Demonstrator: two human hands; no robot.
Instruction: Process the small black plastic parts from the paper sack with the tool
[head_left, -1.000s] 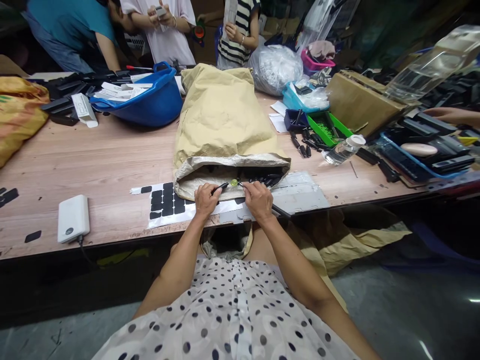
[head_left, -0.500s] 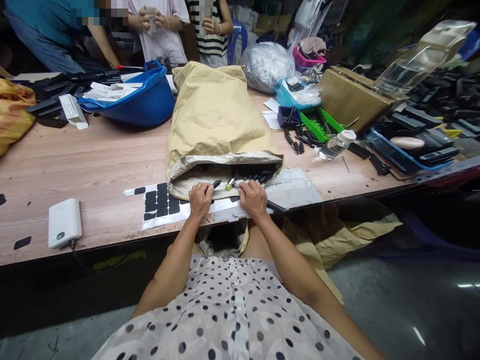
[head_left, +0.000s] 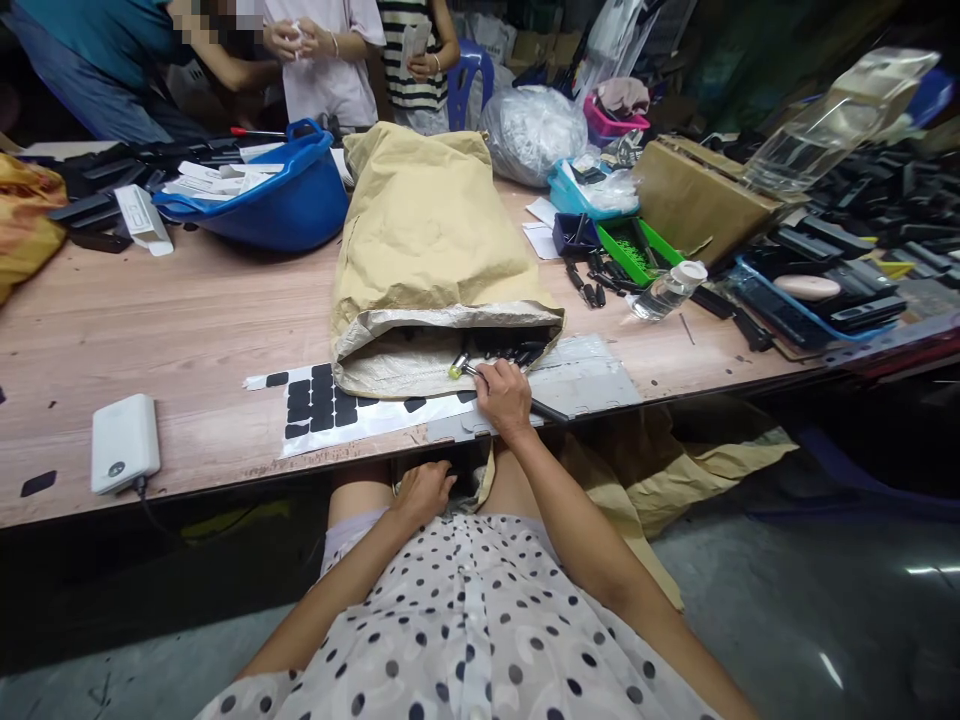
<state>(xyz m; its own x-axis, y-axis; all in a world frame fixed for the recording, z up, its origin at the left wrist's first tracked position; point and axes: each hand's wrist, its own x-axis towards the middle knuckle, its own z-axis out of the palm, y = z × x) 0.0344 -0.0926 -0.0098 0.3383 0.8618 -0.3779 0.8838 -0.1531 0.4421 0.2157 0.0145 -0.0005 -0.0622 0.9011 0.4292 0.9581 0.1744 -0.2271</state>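
My right hand (head_left: pixel 504 398) rests at the table's near edge, closed around a thin tool with a yellow-green tip (head_left: pixel 459 369) that points into the mouth of a tan paper sack (head_left: pixel 431 240). Black parts (head_left: pixel 517 352) lie inside the sack's opening. My left hand (head_left: pixel 424 493) is below the table edge, over my lap, fingers curled; whether it holds anything is hidden. A white sheet with black square pads (head_left: pixel 319 402) lies left of the sack's mouth.
A white power bank (head_left: pixel 124 442) sits at the near left. A blue tub (head_left: pixel 262 200) stands at the back left. A green tray (head_left: pixel 637 250), a clear bottle (head_left: pixel 667 290) and black parts crowd the right. Three people (head_left: pixel 322 50) stand at the far side.
My left hand has left the tabletop and dropped below the edge to my lap, taking the small black part it held out of sight. My right hand stays with the tool.
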